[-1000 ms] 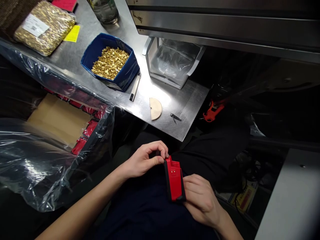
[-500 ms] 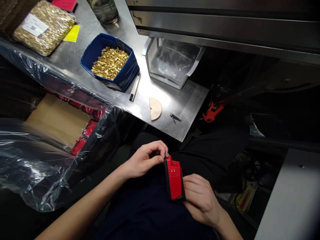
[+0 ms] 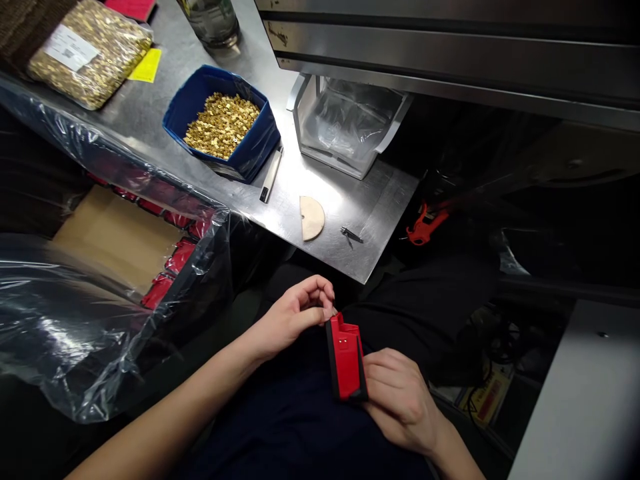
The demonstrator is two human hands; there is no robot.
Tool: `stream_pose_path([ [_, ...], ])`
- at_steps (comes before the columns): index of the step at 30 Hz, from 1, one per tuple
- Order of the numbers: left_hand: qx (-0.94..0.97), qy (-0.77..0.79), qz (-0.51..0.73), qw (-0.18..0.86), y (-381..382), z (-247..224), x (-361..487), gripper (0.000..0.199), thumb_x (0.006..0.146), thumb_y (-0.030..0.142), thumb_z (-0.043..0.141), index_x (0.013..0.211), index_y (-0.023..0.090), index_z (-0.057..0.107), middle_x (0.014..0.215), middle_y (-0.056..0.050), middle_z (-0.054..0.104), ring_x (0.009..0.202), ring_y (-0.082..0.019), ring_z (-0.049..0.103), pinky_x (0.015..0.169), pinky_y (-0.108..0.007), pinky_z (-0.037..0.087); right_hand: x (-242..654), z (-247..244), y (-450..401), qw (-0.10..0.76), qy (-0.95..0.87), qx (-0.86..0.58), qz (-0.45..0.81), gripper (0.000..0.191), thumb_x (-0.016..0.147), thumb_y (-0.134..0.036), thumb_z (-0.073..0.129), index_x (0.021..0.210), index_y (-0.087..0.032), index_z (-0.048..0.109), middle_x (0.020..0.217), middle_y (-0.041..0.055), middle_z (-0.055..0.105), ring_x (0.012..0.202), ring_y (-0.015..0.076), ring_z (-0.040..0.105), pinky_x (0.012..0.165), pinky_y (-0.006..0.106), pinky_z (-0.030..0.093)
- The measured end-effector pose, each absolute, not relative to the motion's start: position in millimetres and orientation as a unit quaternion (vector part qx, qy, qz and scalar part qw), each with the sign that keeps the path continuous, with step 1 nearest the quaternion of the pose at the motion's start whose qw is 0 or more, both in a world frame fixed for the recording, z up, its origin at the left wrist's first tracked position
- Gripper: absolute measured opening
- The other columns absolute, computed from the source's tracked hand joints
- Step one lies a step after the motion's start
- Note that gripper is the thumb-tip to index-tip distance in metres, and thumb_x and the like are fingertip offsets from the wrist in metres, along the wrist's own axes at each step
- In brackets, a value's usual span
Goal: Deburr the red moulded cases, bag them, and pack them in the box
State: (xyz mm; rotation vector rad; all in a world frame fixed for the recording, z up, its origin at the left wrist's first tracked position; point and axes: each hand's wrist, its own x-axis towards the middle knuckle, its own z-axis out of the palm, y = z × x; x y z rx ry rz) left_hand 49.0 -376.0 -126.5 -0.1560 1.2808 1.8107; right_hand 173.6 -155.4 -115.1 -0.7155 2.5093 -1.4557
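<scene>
A red and black plastic part [image 3: 349, 360] is held upright over my lap, two small shiny dots showing on its red face. My right hand [image 3: 400, 393] is wrapped round its right and lower side. At its upper left corner, my left hand [image 3: 297, 317] has thumb and forefinger pinched together; something tiny and hard to make out shows at their tips. On the metal table beyond lie a tan half-disc [image 3: 312, 218], a nail clipper [image 3: 351, 236] and a white-handled tool [image 3: 271, 176]. Small brass pieces [image 3: 223, 125] fill a blue box [image 3: 255, 158].
A grey bin [image 3: 345, 163] with clear plastic stands under a metal ledge [image 3: 450, 63]. At the left is a plastic-lined box [image 3: 115, 247] with red parts along its edges. A bag of brass pieces [image 3: 100, 50] and a glass jar [image 3: 215, 23] stand farther back.
The fingers of my left hand have lifted slightly at the part's corner. The red part has shifted a little to the left; my right hand keeps its hold.
</scene>
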Motion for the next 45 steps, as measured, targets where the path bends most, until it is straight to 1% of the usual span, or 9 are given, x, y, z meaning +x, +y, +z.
stream_pose_path([
  [5,-0.162,0.510,0.729,0.427,-366.3,-138.8,59.8,0.019,0.091,0.024,0.066,0.109,0.018,0.062,0.077,0.003,0.062,0.067,-0.010,0.052,0.070,-0.024,0.042,176.3,-118.9,-160.9,0.097,0.831,-0.170,-0.521,0.005,0.096,-0.018,0.064,0.095,-0.019,0.069,0.078,0.0026,0.070,0.076,0.0176,0.064,0.070,0.033,0.047],
  [9,-0.085,0.553,0.718,0.413,-368.3,-139.6,64.3,0.032,0.101,0.040,0.055,0.124,0.022,0.068,0.122,-0.008,0.070,0.115,-0.022,0.063,0.103,-0.035,0.046,170.5,-115.7,-165.5,0.121,0.812,-0.056,-0.568,0.008,0.097,-0.023,0.065,0.096,-0.021,0.072,0.081,0.0029,0.071,0.074,0.0171,0.063,0.069,0.031,0.048],
  [11,0.013,0.562,0.711,0.422,-370.4,-133.6,65.4,0.037,0.100,0.045,0.057,0.129,0.025,0.068,0.147,-0.010,0.057,0.137,-0.028,0.052,0.116,-0.041,0.038,164.0,-111.6,-167.6,0.137,0.787,0.013,-0.602,0.011,0.098,-0.027,0.064,0.103,-0.025,0.074,0.091,0.0024,0.074,0.082,0.0176,0.067,0.075,0.030,0.051],
  [14,0.089,0.551,0.705,0.437,-371.6,-123.2,67.5,0.046,0.091,0.043,0.071,0.135,0.029,0.065,0.160,-0.010,0.041,0.143,-0.033,0.047,0.119,-0.045,0.038,154.4,-106.0,-171.5,0.146,0.757,0.075,-0.632,0.019,0.098,-0.030,0.064,0.115,-0.031,0.073,0.104,0.0004,0.076,0.095,0.0176,0.070,0.085,0.027,0.053],
  [21,0.110,0.557,0.719,0.401,-366.6,-116.9,67.7,0.038,0.090,0.038,0.073,0.126,0.028,0.072,0.157,-0.010,0.043,0.136,-0.033,0.053,0.113,-0.045,0.045,149.6,-102.1,-179.5,0.138,0.763,0.063,-0.628,0.015,0.097,-0.030,0.064,0.110,-0.033,0.073,0.096,-0.0030,0.073,0.091,0.0149,0.067,0.088,0.026,0.052],
  [29,0.060,0.573,0.742,0.343,-352.2,-119.1,69.1,0.023,0.091,0.033,0.071,0.110,0.026,0.081,0.130,-0.010,0.069,0.133,-0.031,0.056,0.115,-0.044,0.043,149.4,-102.5,-177.6,0.132,0.782,0.056,-0.607,0.009,0.098,-0.031,0.064,0.093,-0.027,0.071,0.089,-0.0016,0.071,0.090,0.0164,0.067,0.082,0.026,0.051],
  [34,-0.018,0.560,0.749,0.354,-347.5,-117.5,73.5,0.019,0.094,0.027,0.066,0.103,0.023,0.083,0.123,-0.009,0.074,0.126,-0.028,0.062,0.114,-0.042,0.045,147.1,-104.7,-180.0,0.138,0.777,0.066,-0.610,0.011,0.099,-0.035,0.063,0.103,-0.029,0.071,0.095,-0.0015,0.070,0.095,0.0168,0.067,0.085,0.026,0.051],
  [38,-0.095,0.547,0.768,0.320,-345.4,-114.1,73.7,0.022,0.098,0.032,0.062,0.105,0.023,0.081,0.126,-0.007,0.072,0.126,-0.028,0.063,0.113,-0.042,0.046,144.6,-105.1,-178.6,0.164,0.768,0.037,-0.618,0.038,0.093,-0.055,0.067,0.121,-0.028,0.065,0.111,0.0025,0.069,0.104,0.0223,0.065,0.090,0.032,0.052],
  [45,-0.118,0.514,0.759,0.382,-346.1,-106.5,60.1,0.033,0.097,0.038,0.060,0.126,0.026,0.073,0.134,-0.007,0.071,0.131,-0.030,0.059,0.115,-0.044,0.041,141.8,-108.1,-173.7,0.075,0.854,-0.080,-0.509,0.017,0.096,-0.025,0.069,0.113,-0.025,0.065,0.105,0.0016,0.073,0.099,0.0187,0.065,0.090,0.033,0.046],
])
